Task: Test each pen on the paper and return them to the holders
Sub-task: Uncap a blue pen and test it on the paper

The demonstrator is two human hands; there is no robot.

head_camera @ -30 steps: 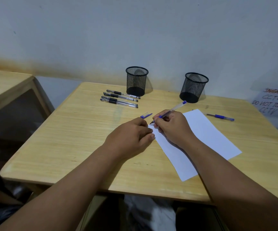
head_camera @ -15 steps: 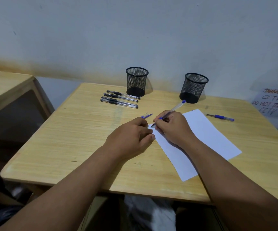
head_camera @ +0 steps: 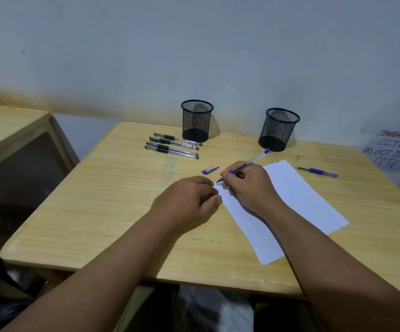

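Observation:
My right hand [head_camera: 249,185] grips a blue pen [head_camera: 256,159] with its tip on the near left corner of a white paper sheet [head_camera: 297,195]. My left hand [head_camera: 189,202] rests on the table with its fingertips pressing the paper's left edge. The pen's blue cap [head_camera: 210,169] lies just beyond my hands. Several black pens [head_camera: 172,146] lie side by side left of the left mesh holder [head_camera: 197,121]. A second mesh holder [head_camera: 279,129] stands to the right; both look empty. Another blue pen [head_camera: 317,171] lies right of the paper.
The wooden table [head_camera: 98,200] stands against a white wall. A handwritten notice [head_camera: 395,149] leans at the far right. Another wooden table [head_camera: 5,125] stands at the left, with a gap between the two.
My right hand has shifted slightly, tilting the pen as its tip moves on the paper corner. The cap shows more clearly beyond my left hand.

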